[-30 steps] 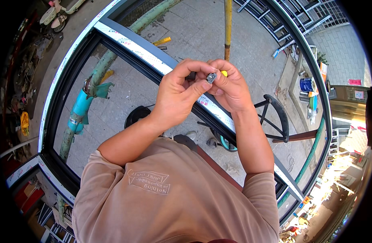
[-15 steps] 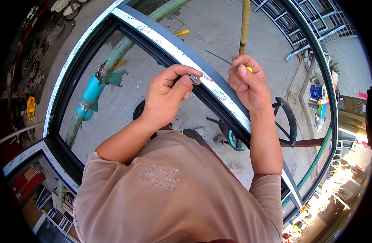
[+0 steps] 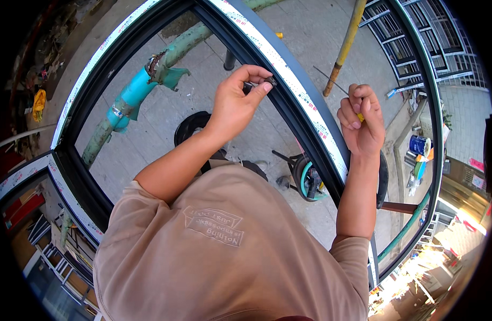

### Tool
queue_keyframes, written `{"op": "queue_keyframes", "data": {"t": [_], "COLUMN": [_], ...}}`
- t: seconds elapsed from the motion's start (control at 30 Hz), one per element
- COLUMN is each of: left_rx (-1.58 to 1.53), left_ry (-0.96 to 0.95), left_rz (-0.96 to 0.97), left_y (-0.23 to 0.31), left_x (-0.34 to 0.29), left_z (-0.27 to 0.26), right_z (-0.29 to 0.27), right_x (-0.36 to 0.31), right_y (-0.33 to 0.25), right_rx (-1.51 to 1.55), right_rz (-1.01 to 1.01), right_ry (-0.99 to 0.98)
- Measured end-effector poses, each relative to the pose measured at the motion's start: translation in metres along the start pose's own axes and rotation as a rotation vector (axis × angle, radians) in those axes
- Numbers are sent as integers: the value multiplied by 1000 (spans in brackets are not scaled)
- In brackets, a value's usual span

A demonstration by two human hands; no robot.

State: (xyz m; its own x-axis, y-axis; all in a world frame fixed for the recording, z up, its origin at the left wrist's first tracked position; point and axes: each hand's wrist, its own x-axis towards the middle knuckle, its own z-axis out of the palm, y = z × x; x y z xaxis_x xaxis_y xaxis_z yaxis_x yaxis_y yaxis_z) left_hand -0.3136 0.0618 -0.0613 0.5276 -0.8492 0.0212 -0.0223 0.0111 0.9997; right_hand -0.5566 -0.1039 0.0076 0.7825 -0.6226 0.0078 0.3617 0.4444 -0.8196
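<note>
A large window frame [image 3: 288, 91], black inside with white printed film along its face, stands in front of me. My left hand [image 3: 236, 104] pinches a small dark metal block [image 3: 271, 81] between thumb and fingertips, right at the black inner channel of the middle bar; whether it touches the channel I cannot tell. To the right of that bar, my right hand [image 3: 365, 120] is closed round a screwdriver [image 3: 360, 116] with a yellow handle, mostly hidden by the fingers. Its long thin shaft points up and left, away from the frame.
Beyond the frame lies a green pipe [image 3: 187, 45] with a torn turquoise wrap. A yellow pole [image 3: 345, 48] rises near the screwdriver. Below the bar stands a round container [image 3: 309, 179] with tools. Stacked metal frames [image 3: 417, 43] and a blue can [image 3: 420, 145] are at the right.
My left hand has brought the metal block to the bar's black inner channel. My right hand, still holding the screwdriver, appears farther right. The whole view has shifted.
</note>
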Motion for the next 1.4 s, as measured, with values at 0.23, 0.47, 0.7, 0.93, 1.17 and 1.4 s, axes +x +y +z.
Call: {"op": "queue_keyframes", "data": {"t": [0.23,0.47,0.7,0.93,1.17,1.4], "left_rx": [-223,-388,-1274,-1594,-1593,-347], "left_ry": [-11,-146,-417,-459,-409,-35], "left_rz": [-48,18,-322,-418,-461,-66], "left_y": [-17,-12,-21,-32,-36,-22], "left_x": [-3,-3,1,2,5,9], "left_z": [0,-5,-21,-26,-25,-14], "right_z": [-3,-2,-2,0,0,1], "right_x": [1,0,-1,-1,-1,0], "right_y": [-1,-2,-1,-1,0,1], "right_rx": [9,13,11,32,36,36], "right_rz": [-7,-1,11,7,12,7], "right_ry": [-15,-2,8,-17,-22,-11]}}
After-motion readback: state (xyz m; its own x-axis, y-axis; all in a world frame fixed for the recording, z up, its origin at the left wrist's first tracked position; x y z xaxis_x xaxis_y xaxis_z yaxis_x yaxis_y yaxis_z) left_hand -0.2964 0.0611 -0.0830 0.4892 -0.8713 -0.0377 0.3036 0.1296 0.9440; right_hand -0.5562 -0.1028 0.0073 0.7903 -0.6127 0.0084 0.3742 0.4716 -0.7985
